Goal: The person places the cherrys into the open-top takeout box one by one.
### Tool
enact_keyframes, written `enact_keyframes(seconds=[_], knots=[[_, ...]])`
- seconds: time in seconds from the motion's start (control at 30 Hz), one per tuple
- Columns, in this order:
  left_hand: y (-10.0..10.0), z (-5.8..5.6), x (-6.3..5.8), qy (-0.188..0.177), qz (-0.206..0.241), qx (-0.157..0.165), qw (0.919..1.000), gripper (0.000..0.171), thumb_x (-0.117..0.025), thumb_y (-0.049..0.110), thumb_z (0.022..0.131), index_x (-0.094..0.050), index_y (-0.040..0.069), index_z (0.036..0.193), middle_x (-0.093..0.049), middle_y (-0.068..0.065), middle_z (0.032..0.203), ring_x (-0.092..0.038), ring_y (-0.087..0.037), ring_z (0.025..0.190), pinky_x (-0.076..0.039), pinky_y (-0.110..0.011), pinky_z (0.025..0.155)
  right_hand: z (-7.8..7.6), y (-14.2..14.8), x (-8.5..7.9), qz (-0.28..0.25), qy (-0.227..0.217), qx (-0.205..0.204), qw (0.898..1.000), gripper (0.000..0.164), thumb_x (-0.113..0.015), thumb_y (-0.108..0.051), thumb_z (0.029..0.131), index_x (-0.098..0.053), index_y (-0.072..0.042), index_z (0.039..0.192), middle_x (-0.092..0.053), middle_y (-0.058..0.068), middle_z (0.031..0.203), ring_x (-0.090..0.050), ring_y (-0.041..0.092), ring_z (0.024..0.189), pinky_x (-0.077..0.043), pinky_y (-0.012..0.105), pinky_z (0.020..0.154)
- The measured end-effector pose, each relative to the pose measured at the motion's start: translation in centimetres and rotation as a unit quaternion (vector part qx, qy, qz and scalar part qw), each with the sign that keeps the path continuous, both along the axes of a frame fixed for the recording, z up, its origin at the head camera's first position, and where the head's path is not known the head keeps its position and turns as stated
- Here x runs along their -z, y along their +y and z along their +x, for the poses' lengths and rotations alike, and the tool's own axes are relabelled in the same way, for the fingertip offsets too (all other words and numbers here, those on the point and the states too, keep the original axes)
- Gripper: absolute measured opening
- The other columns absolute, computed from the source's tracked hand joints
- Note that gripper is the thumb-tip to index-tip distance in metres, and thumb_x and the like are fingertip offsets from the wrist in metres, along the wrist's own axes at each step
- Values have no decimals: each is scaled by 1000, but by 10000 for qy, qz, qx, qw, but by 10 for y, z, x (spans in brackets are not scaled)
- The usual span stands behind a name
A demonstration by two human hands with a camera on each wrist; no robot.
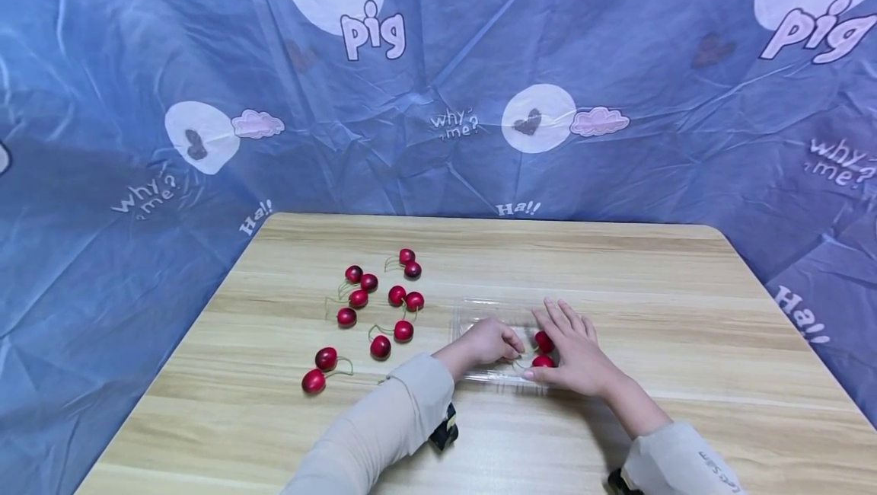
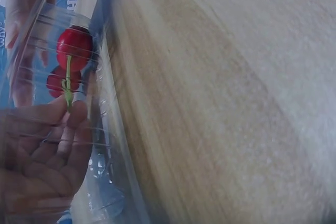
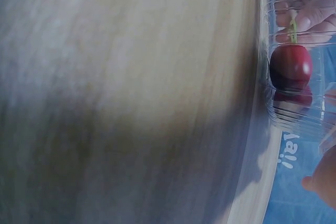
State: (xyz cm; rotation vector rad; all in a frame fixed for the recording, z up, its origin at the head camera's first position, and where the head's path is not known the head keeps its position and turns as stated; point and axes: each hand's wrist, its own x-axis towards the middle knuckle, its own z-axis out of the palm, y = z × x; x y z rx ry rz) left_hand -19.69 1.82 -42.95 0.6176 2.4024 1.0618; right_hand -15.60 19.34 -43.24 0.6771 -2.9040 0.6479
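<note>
A clear plastic box (image 1: 473, 311) stands on the table, and a pair of red cherries (image 1: 544, 342) lies at its right end. My left hand (image 1: 485, 343) reaches into the box. Between thumb and forefinger it pinches the green cherry stem (image 2: 69, 85), as the left wrist view shows through the clear wall. My right hand (image 1: 578, 358) rests at the box's right end, fingers spread and fairly straight, close beside the cherries. Seen from the right wrist, one dark red cherry (image 3: 291, 66) sits against the box wall with the pinched stem above it.
Several more red cherries (image 1: 358, 298) lie in stemmed pairs on the wooden table (image 1: 651, 289), left of the box. One pair (image 1: 314, 381) is nearest the front left. A blue printed cloth (image 1: 438, 61) hangs behind and at the sides of the table.
</note>
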Motion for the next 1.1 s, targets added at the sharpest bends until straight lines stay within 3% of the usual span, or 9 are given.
enact_keyframes(seconds=[0.1,0.33,0.47,0.6,0.87,1.1], knots=[[-1,0,-2,-78,-63,14,9999,8,-63,6,75,-68,7,81,-62,4,69,-50,-5,57,-40,-15,56,0,0,-1,-13,-28,-9,10000,94,-64,-58,62,-33,-2,131,-20,22,137,-10,39,124,-8,62,91],[-3,2,-9,118,-387,181,9990,10,-63,10,76,-68,10,85,-64,6,82,-54,-6,73,-42,-17,66,2,1,-2,-18,-15,-36,10000,94,-63,-58,63,-33,-1,131,-20,23,137,-11,40,123,-8,60,92],[-6,3,-13,-130,-122,64,9998,11,-62,8,77,-68,8,86,-63,5,77,-53,-9,61,-41,-17,54,1,0,-2,8,-8,-41,10000,93,-64,-58,63,-33,-1,131,-19,23,137,-11,40,123,-9,60,92],[-9,5,-17,-210,38,-14,9998,12,-61,8,78,-68,7,88,-62,4,73,-54,-11,57,-42,-17,50,0,1,-2,32,4,-52,10000,93,-63,-58,63,-33,-2,131,-19,23,137,-11,40,123,-9,60,92],[-18,8,-29,94,43,-9,9999,14,-61,13,79,-67,12,91,-63,6,92,-54,-6,86,-41,-20,77,0,1,-1,5,-7,-61,10000,93,-63,-59,63,-32,-3,131,-19,22,137,-10,39,124,-9,61,92],[-27,12,-38,361,106,167,9992,15,-61,15,80,-67,11,93,-63,5,93,-54,-7,86,-42,-18,74,1,1,-1,-33,-67,-14,10000,92,-63,-58,63,-32,-4,131,-18,22,138,-9,39,124,-7,62,91]])
